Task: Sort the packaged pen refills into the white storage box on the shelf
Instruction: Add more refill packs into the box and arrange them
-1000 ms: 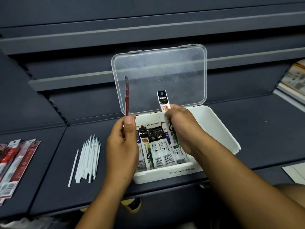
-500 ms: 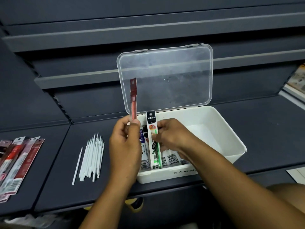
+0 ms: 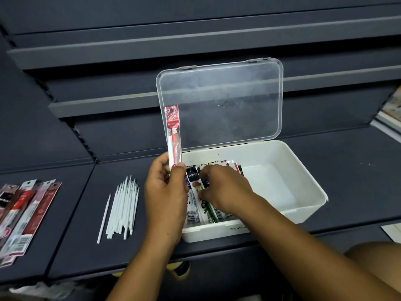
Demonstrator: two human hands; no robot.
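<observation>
The white storage box stands on the dark shelf with its clear lid raised at the back. Several packaged refills lie side by side in its left half. My left hand holds a red packaged refill upright at the box's left edge, thumb and fingers pinching its lower end. My right hand is down inside the box, fingers curled on a white-and-green refill pack lying among the others.
A bundle of bare white refill tubes lies on the shelf left of the box. More red and white refill packs are fanned out at the far left. Printed paper items sit at the right edge. The box's right half holds nothing.
My right hand has lowered the white-and-green pack from upright to flat among the refills in the box. The red pack in my left hand has turned its printed face toward me.
</observation>
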